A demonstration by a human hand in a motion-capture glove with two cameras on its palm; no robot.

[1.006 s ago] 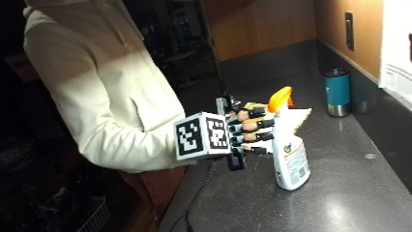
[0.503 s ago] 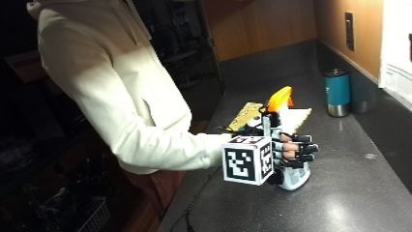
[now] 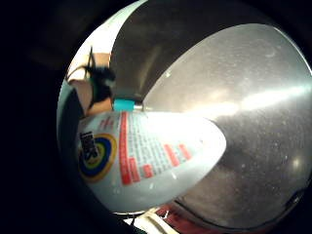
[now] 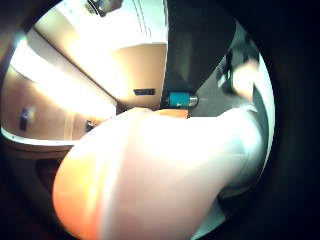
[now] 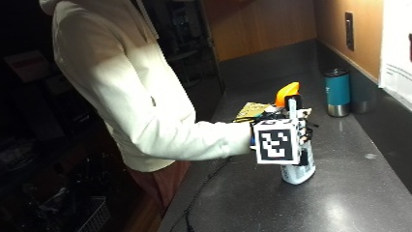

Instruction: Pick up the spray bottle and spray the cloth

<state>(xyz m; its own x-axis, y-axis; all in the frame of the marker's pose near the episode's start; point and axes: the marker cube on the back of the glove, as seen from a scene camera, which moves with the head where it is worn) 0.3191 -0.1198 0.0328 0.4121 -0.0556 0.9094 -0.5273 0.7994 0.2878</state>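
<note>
Hand (image 5: 302, 137): wraps the bottle (image 5: 298, 169), fingers curled round its body, for lifting.
Bottle: upright on counter (image 5: 347, 193), base still down.
Cloth (image 5: 252, 110): just behind, awaiting spray.

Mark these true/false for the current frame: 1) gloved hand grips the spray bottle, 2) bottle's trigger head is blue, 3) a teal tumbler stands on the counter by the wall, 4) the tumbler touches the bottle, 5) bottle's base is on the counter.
1) The right hand grips the spray bottle: true; its fingers wrap the body.
2) Trigger head is blue: false; it is orange.
3) A teal tumbler stands on the counter by the wall: true.
4) Tumbler touches the bottle: false; bare counter separates them.
5) Bottle's base is on the counter: true, as far as the outside view shows.
</note>
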